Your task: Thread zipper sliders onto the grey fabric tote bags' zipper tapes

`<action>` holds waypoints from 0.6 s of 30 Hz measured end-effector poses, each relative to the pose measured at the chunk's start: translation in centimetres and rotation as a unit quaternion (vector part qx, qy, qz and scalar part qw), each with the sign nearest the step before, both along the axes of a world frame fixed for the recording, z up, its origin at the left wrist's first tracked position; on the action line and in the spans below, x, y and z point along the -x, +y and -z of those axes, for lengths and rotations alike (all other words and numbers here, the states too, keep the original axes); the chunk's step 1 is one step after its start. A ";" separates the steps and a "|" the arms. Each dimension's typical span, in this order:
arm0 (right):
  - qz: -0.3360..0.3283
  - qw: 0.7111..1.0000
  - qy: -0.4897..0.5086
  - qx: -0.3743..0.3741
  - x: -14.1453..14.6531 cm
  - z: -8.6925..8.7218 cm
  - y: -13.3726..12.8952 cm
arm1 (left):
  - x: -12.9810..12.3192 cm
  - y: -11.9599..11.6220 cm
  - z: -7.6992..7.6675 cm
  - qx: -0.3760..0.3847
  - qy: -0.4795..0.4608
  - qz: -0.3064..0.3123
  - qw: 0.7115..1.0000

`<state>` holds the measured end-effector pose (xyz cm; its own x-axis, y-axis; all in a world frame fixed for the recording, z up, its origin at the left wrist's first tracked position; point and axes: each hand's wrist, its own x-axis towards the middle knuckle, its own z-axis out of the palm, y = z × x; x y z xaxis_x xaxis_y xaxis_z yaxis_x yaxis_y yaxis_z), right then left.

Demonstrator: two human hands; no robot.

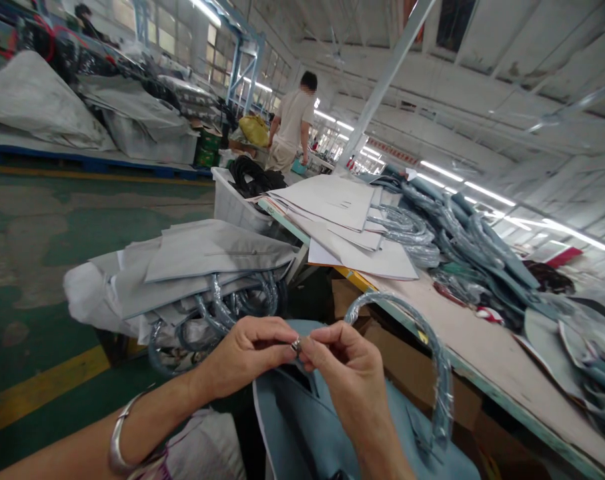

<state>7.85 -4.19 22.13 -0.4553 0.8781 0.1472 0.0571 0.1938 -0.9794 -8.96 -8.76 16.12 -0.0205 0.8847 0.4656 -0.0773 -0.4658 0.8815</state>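
Note:
Both hands meet over a blue handbag panel point(292, 420) that lies across my lap, a plastic-wrapped handle point(445, 380) arching up at its right. My left hand point(259, 347) pinches a small shiny metal piece point(296, 345) between thumb and forefinger. From the other side my right hand point(347, 360) grips at the same spot, fingers closed. The metal piece is mostly covered by the fingertips, so its exact kind is hidden. On my left wrist sits a silver bangle point(117, 437).
Stacked grey-white panels with wrapped handles point(217, 250) lie at the left. A long worktable point(487, 340) runs along the right, bearing flat white sheets point(332, 200) and piled blue bag parts point(462, 227). Farther back are a white crate point(232, 203) and a person point(292, 123) facing away.

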 end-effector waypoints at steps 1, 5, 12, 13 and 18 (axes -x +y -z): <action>0.002 1.000 -0.001 -0.007 -0.1 0.3 -0.1 | -0.2 0.1 0.0 -0.006 -0.011 0.004 1.000; -0.002 1.000 0.008 -0.020 -0.3 1.2 -0.2 | -0.6 0.2 0.2 0.006 -0.063 0.022 0.998; -0.093 0.974 -0.045 -0.203 -0.9 1.2 0.0 | -0.7 0.1 -0.3 0.020 -0.079 0.058 0.995; -0.100 0.961 -0.064 -0.249 -1.0 1.1 0.0 | -0.6 0.1 -0.3 0.023 -0.073 0.058 0.995; -0.098 0.915 -0.132 -0.369 -1.4 0.8 0.2 | -0.3 -0.1 0.0 0.065 -0.042 0.025 0.997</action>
